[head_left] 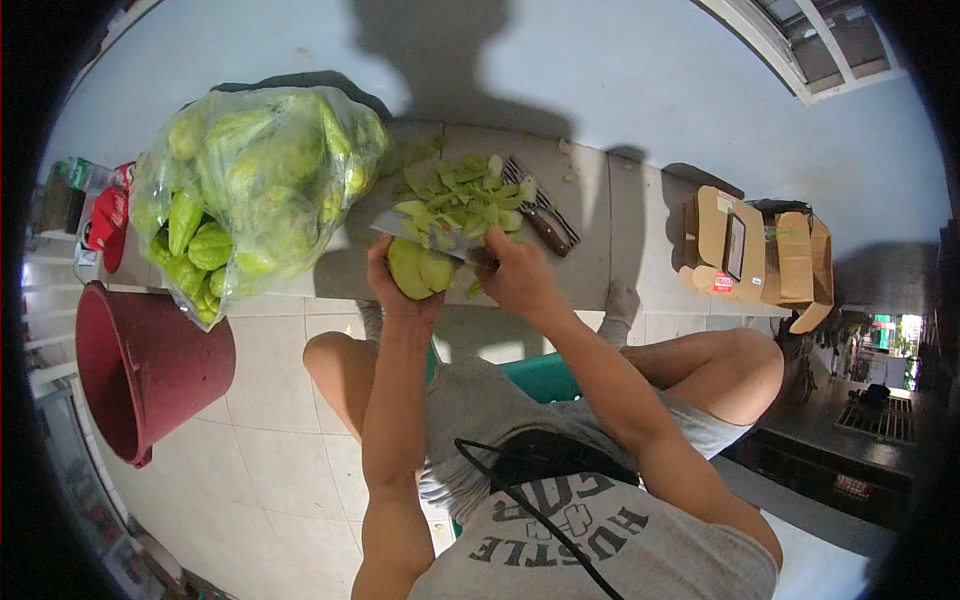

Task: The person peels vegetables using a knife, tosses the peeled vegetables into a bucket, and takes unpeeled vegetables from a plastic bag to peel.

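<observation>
The left hand (400, 292) grasps a pale green vegetable (420, 268), cupping it from the side and below, above the near edge of the tiled desk (585, 190). The right hand (518, 272) is closed around the handle end of a knife (440, 237), whose broad blade reaches left across the far side of the vegetable; whether the blade touches it is hard to tell.

Just beyond the blade, a loose pile of green peelings (462, 192) lies on the desk. At the pile's right side rests a brown-handled tool (550, 232) with a black-and-white striped part, its handle slanting towards the person.

To the left of the hands, a large clear plastic bag (270, 165) bulges with whole green vegetables, some showing at its open lower corner. Below the bag, a dark red bucket (185, 365) stands tilted in view on the tiled floor (270, 395). A bright red item (107, 218) sits at the far left.

Well to the right along the desk are a cardboard box (724, 240) and, just beside it, another open carton (800, 260). The person sits with knees spread over a green seat (540, 376), wearing a grey printed shirt (640, 555). Behind the desk, a pale wall (640, 70) carries the person's shadow.
</observation>
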A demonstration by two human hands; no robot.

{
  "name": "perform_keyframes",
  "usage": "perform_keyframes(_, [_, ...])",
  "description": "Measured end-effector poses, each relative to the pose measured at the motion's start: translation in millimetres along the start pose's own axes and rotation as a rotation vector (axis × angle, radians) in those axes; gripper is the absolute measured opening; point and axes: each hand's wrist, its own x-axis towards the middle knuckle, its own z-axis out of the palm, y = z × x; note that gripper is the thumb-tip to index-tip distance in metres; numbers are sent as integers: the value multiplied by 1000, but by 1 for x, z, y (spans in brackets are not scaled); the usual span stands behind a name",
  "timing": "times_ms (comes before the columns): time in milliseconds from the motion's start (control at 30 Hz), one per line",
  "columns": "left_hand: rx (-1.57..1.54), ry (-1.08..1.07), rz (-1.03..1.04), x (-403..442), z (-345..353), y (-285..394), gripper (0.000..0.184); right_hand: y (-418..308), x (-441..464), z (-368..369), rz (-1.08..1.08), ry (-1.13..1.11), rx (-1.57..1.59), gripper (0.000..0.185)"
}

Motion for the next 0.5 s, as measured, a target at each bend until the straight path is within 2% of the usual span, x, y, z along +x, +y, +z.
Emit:
perform_keyframes(67, [-84, -64, 10, -6, -4, -3, 67, -10, -6, -3, -57, 30, 52, 28])
perform_keyframes(100, [-156, 5, -35, -34, 2, -32, 67, -7, -35, -23, -2, -53, 11, 28])
perform_keyframes(167, [-248, 63, -92, -30, 8, -26, 63, -14, -28, -26, -2, -81, 36, 31])
perform_keyframes(300, [-52, 14, -81, -27, 5, -12, 61, 15, -20, -3, 37, -8, 15, 29])
perform_keyframes(367, [0, -106, -126, -24, 0, -8, 61, 25, -13, -5, 101, -65, 18, 26])
perform_keyframes(500, [-88, -16, -68, -21, 15, -4, 55, -9, -12, -21, 66, -92, 169, 24])
